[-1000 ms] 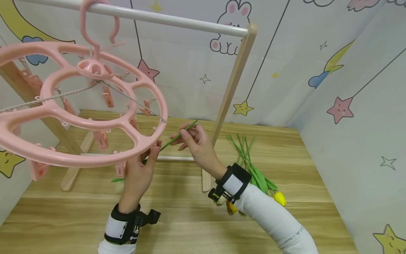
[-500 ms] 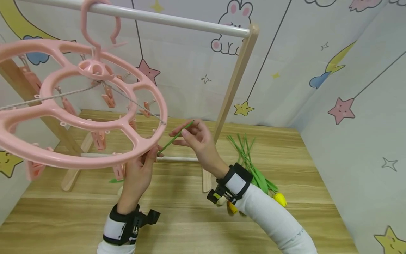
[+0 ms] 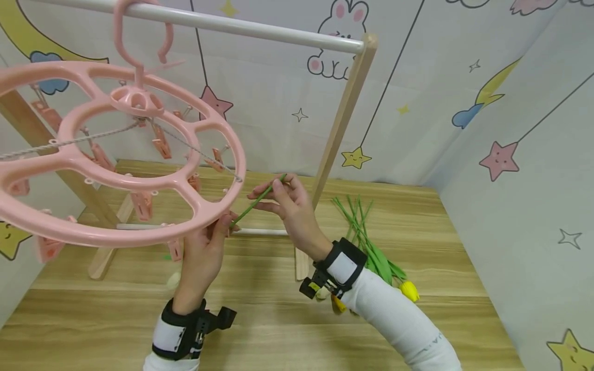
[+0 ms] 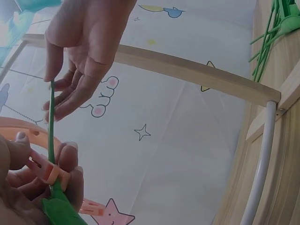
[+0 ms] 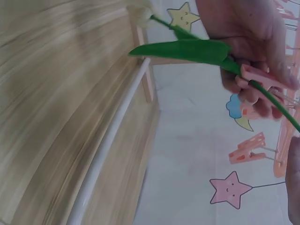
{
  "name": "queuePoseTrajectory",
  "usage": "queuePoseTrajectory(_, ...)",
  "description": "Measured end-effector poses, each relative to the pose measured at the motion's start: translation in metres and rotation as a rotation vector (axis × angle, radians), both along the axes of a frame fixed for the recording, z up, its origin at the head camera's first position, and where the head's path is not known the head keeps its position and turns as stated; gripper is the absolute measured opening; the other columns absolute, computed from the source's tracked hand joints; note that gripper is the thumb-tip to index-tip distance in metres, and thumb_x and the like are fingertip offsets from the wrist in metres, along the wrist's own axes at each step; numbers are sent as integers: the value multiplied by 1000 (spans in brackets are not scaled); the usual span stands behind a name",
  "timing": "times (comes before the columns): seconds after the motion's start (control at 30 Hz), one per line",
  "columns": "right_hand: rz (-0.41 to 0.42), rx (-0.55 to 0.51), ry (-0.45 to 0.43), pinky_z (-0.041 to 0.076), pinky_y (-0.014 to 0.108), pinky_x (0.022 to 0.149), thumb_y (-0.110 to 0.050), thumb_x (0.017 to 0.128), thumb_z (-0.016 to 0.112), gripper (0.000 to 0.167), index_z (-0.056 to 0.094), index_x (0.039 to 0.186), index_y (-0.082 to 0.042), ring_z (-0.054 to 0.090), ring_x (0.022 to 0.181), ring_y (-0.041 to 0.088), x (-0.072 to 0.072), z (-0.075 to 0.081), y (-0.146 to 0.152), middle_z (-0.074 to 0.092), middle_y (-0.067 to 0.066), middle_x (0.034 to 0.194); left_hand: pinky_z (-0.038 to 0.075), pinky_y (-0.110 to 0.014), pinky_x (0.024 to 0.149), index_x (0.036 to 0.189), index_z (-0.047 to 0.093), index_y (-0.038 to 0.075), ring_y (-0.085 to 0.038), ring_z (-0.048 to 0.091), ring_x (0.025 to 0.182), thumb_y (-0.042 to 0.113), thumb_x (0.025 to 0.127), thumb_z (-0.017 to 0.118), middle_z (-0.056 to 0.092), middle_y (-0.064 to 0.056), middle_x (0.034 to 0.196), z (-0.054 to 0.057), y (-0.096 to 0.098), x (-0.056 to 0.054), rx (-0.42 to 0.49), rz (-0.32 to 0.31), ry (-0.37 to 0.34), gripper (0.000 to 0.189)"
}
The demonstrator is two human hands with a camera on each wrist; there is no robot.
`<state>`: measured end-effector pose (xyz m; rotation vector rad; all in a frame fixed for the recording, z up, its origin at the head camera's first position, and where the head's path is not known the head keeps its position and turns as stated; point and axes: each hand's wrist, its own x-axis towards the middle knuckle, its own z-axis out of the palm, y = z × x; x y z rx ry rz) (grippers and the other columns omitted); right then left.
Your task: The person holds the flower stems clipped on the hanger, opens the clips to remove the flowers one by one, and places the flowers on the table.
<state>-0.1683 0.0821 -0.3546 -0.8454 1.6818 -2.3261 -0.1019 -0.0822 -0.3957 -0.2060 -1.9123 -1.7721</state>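
Note:
My left hand [image 3: 203, 260] pinches a pink clothespin [image 5: 257, 77] below the near right rim of a round pink clip hanger [image 3: 211, 208]. The clothespin sits around the green stem [image 3: 254, 206] of an artificial tulip, just beyond its leaf [image 5: 183, 50], as the right wrist view shows. The white tulip head [image 5: 139, 13] hangs lower, past the left hand. My right hand [image 3: 297, 214] pinches the upper end of that stem between thumb and fingers. In the left wrist view the stem runs straight between both hands, and the clothespin [image 4: 47, 169] lies under the left thumb.
The hanger hooks over a white rod [image 3: 260, 31] on a wooden frame [image 3: 343, 123]. Other pink clothespins dangle from the hanger. Several tulips [image 3: 371, 250], one with a yellow head [image 3: 409, 291], lie on the wood-grain table [image 3: 278, 335] at right. Patterned walls [image 3: 417, 144] stand behind and beside.
My right thumb has shifted up toward the stem's tip. The hanger's clothespins have swung slightly, and the white tulip head shows more beside my left wrist. The left hand stays nearly in place.

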Motion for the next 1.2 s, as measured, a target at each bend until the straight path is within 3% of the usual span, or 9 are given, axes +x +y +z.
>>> queuePoseTrajectory(0.17,-61,-11,34,59,33,86,-15,108,37,12,44,112,-5,67,91,12,2,1,-7,61,3,99,55,-18,72,108,63,-5,-5,67,78,6,100,54,65,8,89,1,2,-1,5,4,-23,16)
queuePoseTrajectory(0.3,-135,54,130,59,34,87,-5,105,41,15,41,116,6,65,93,10,5,1,-9,58,18,103,55,-17,73,108,63,-7,-4,69,80,6,100,55,66,12,88,3,2,-1,-11,19,-51,17)
queuePoseTrajectory(0.4,-155,57,136,58,33,88,-4,105,41,17,40,117,8,64,94,9,4,2,-9,55,25,105,53,-16,71,105,64,-7,-4,67,77,4,100,55,65,14,85,3,2,-1,-24,24,-54,16)
queuePoseTrajectory(0.57,-147,15,80,59,33,85,-11,106,39,17,43,115,3,66,90,11,1,4,-8,59,13,99,51,-16,71,104,64,-8,-2,65,77,4,100,54,65,13,87,4,2,-1,-51,28,-61,16)
queuePoseTrajectory(0.73,-151,17,93,60,38,84,-10,106,40,11,43,116,-5,67,88,15,1,4,-8,61,3,96,50,-14,74,112,63,-8,0,63,85,3,100,53,65,16,97,3,1,0,-39,29,-70,19)
queuePoseTrajectory(1.0,-152,29,181,60,43,83,1,103,43,19,36,120,5,66,92,11,3,2,-11,56,14,101,49,-14,73,109,65,-5,-5,63,83,3,98,56,68,11,94,4,-1,1,9,45,-88,16)
queuePoseTrajectory(1.2,-125,20,181,60,43,82,-4,105,42,20,34,121,5,66,91,13,4,0,-11,57,6,100,53,-16,75,107,64,-7,-5,69,84,5,100,54,66,14,92,2,-1,1,3,44,-110,17)
